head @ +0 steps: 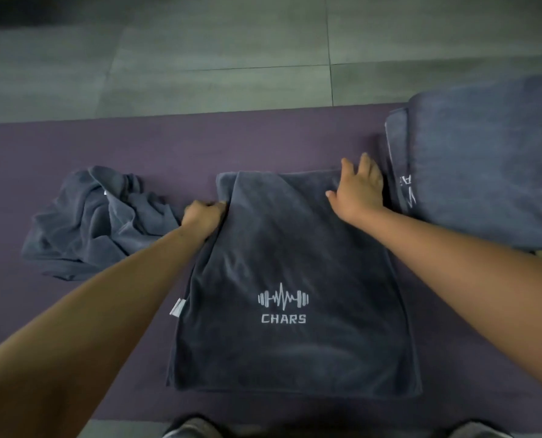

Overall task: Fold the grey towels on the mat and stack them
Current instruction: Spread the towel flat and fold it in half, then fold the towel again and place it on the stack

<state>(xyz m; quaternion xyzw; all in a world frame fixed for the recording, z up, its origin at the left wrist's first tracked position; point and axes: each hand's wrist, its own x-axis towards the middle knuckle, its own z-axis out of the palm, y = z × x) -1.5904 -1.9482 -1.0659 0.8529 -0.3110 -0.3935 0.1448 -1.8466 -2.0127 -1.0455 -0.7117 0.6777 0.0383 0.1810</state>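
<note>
I am working on the grey towel that is lying in front of me on the purple mat, logo side up, already doubled so its far edge makes a fold. My left hand is gripping the towel's far left corner, fingers curled round the cloth, probably to keep that edge tight while I square it. My right hand is pressing flat on the far right corner, fingers spread and straight, pinning it so the layers are not sliding.

On the right, just beside this towel, the folded stack is waiting; I judge this one is going there once it is folded smaller. To the left a crumpled towel is lying in a heap on the mat, not yet folded. Beyond the mat the tiled floor is showing.
</note>
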